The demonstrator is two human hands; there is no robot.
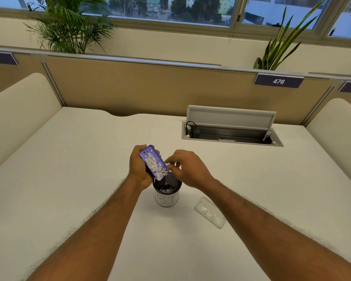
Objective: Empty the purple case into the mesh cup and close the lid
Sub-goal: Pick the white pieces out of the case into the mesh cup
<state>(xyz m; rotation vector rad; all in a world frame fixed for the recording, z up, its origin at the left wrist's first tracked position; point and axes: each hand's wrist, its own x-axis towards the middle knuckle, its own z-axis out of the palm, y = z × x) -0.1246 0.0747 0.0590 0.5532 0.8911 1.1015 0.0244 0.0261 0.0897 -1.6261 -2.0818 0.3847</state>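
Over the mesh cup (167,186) we are tilting the purple case (153,162) in our wrapped left hand (139,169), its long axis sloping down to the rim, while our right hand (187,169), fingers loosely curled, is hovering just beside the low end.

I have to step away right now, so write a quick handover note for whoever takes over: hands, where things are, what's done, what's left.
Left hand: grips the purple case, open and tilted over the mesh cup.
Right hand: empty, fingers near the case's lower end above the cup.
Pieces: most white bits lie in the case; a few are at the cup's bottom.
Clear lid: on the table, right of the cup.
Done: lid off, pouring begun.
Left: finish emptying, refit the lid.
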